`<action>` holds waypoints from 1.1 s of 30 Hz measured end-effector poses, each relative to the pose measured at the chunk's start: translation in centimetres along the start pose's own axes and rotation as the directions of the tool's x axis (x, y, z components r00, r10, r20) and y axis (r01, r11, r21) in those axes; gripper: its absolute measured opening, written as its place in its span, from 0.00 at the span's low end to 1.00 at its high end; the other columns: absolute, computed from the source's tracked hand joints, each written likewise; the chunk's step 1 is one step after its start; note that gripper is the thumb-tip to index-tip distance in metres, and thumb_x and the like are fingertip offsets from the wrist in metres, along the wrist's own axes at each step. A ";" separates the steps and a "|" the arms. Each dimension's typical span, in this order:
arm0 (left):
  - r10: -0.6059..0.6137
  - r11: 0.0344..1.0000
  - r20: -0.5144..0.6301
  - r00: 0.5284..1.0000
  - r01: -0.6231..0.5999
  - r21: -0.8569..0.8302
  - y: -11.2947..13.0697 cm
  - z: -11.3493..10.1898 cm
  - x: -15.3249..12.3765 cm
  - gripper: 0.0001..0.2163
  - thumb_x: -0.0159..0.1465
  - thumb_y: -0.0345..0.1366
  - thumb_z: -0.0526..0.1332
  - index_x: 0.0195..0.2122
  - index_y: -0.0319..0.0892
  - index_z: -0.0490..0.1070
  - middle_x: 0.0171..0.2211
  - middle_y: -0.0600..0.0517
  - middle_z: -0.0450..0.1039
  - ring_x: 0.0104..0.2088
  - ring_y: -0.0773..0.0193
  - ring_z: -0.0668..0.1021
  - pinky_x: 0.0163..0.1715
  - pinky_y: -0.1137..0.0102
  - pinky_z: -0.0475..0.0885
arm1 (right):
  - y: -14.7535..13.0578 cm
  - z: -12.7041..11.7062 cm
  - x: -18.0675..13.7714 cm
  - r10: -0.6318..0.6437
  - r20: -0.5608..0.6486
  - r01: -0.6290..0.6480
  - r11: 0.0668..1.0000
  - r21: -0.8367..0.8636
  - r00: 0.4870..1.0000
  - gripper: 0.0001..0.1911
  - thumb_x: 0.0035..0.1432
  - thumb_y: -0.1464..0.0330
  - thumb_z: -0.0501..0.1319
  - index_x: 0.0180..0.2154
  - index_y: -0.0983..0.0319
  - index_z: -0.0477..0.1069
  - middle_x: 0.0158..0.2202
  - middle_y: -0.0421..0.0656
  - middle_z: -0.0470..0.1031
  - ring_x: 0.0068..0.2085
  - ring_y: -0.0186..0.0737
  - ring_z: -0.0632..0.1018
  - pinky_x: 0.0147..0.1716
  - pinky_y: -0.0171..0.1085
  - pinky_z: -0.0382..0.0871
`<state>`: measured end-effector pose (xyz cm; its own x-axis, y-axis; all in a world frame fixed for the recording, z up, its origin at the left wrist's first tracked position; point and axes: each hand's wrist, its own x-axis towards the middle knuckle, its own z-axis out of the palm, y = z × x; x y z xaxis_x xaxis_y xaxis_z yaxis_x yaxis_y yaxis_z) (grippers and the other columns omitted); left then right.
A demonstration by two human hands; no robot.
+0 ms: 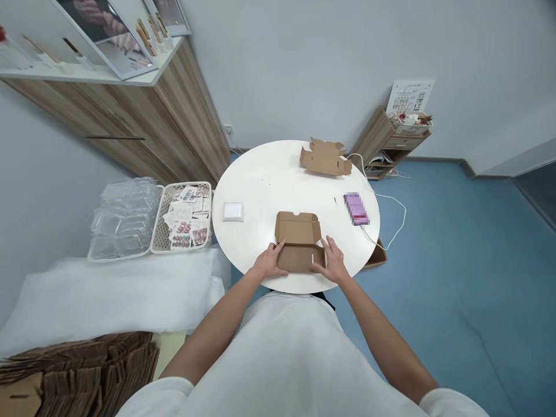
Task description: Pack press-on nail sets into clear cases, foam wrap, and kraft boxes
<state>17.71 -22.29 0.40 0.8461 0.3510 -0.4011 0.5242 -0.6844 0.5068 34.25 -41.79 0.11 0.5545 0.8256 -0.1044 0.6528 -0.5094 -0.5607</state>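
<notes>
A brown cardboard mailer box lies at the near edge of the white round table, its lid raised open on the far side and small flaps at the lid's ends. My left hand grips the box's left end, thumb and fingers set around that side. At the opposite end, my right hand holds the right wall, with the thumb reaching over the inside and the other fingers outside. A small white slot shows in the tray near the right thumb. Nothing is visible inside the box.
On the table are an unfolded cardboard box, a small white packet and a pixelated purple phone with a white cable. Left stand a basket of cards, clear plastic trays and stacked flat cardboard.
</notes>
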 end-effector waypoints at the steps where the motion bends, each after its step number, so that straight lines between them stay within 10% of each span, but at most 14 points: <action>1: -0.012 1.000 0.002 1.000 0.012 -0.010 0.0 0.1 -0.1 0.51 0.39 0.50 0.65 0.59 0.52 0.34 0.48 0.46 0.54 0.44 0.52 0.70 0.37 0.66 0.66 | 0.4 0.2 -0.5 0.138 -0.045 -0.131 0.983 0.131 0.989 0.44 0.45 0.51 0.56 0.59 0.57 0.41 0.61 0.49 0.43 0.58 0.52 0.53 0.51 0.51 0.52; 6: -0.032 0.999 -0.014 0.999 0.032 -0.024 0.5 0.5 -0.2 0.50 0.39 0.51 0.65 0.59 0.53 0.34 0.48 0.46 0.54 0.42 0.53 0.70 0.35 0.66 0.67 | 1.8 1.7 -1.7 0.473 0.097 -0.441 0.703 0.558 0.876 0.41 0.43 0.60 0.59 0.58 0.59 0.45 0.53 0.49 0.60 0.44 0.41 0.71 0.39 0.39 0.67; 13: -0.083 0.996 -0.019 0.996 0.082 -0.019 1.0 0.7 -0.3 0.50 0.39 0.52 0.64 0.59 0.53 0.35 0.47 0.46 0.55 0.41 0.53 0.71 0.35 0.66 0.67 | 0.9 0.4 -0.6 0.413 0.015 -0.359 0.773 0.523 0.911 0.25 0.44 0.72 0.48 0.47 0.59 0.64 0.45 0.43 0.70 0.41 0.38 0.72 0.40 0.37 0.66; 20: -0.105 0.992 -0.027 0.994 0.103 -0.066 1.3 1.2 -0.5 0.52 0.36 0.53 0.65 0.59 0.54 0.34 0.48 0.45 0.54 0.41 0.52 0.71 0.34 0.66 0.66 | -1.1 -0.2 -0.2 0.242 0.080 -0.255 0.900 0.354 0.967 0.24 0.45 0.65 0.56 0.47 0.58 0.63 0.48 0.45 0.65 0.38 0.37 0.72 0.36 0.38 0.67; 33: -0.112 0.983 -0.036 0.993 0.106 -0.148 1.6 1.6 -0.7 0.52 0.37 0.53 0.65 0.59 0.51 0.33 0.49 0.44 0.54 0.42 0.51 0.71 0.35 0.64 0.67 | -0.6 1.9 1.9 0.410 0.010 -0.410 0.909 0.081 0.912 0.04 0.45 0.67 0.53 0.27 0.59 0.59 0.23 0.38 0.68 0.26 0.37 0.69 0.24 0.34 0.59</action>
<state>17.74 -24.62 0.30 0.7847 0.4486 -0.4278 0.6194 -0.5412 0.5687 33.97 -39.47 -1.29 0.7683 0.5463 -0.3336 0.3243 -0.7815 -0.5330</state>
